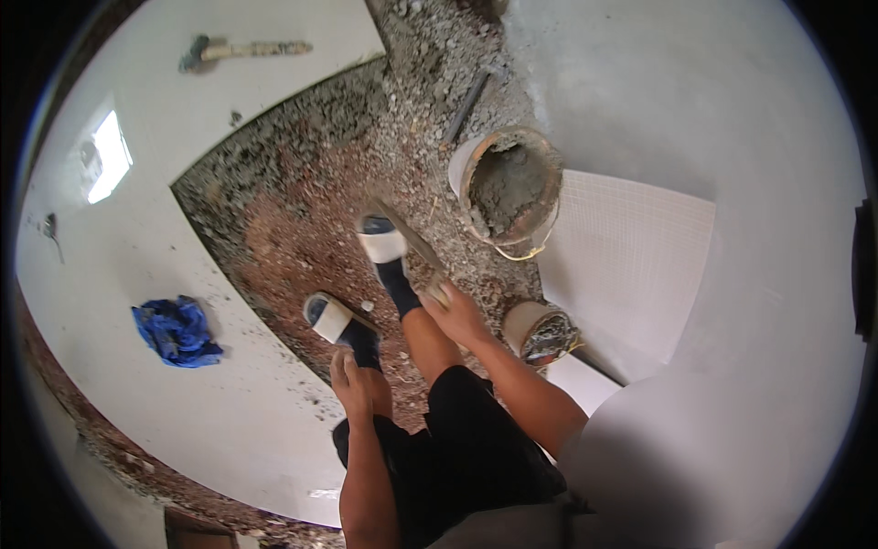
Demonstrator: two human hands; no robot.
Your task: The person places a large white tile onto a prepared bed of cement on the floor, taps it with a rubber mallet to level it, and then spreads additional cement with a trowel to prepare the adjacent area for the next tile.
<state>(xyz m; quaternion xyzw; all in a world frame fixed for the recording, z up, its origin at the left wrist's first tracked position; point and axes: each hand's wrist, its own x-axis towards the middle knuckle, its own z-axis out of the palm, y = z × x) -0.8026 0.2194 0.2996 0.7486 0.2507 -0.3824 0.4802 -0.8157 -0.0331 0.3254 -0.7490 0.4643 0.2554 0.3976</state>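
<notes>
My right hand (pixel 455 313) is closed round the handle of a trowel (pixel 409 234). Its long, grey-caked blade slants up and left, passing beside my right slide sandal (pixel 380 240). In front of my left shin is my left hand (pixel 352 382), its fingers extended and nothing visible in them. Ahead and to the right of the trowel stands a bucket (pixel 468 183) with wet grey mortar (pixel 508 186) in it. A smaller bucket (pixel 523 322), holding material I cannot make out, is just right of my right forearm.
Large white floor tiles (pixel 101 265) border the rubble bed (pixel 293 220) on the left. On them lie a mallet (pixel 247 49) and a crumpled blue plastic sheet or cloth (pixel 176 332). A dark bar (pixel 466 107) rests near the mortar bucket. White panels (pixel 631 261) stand by the right wall (pixel 777 265).
</notes>
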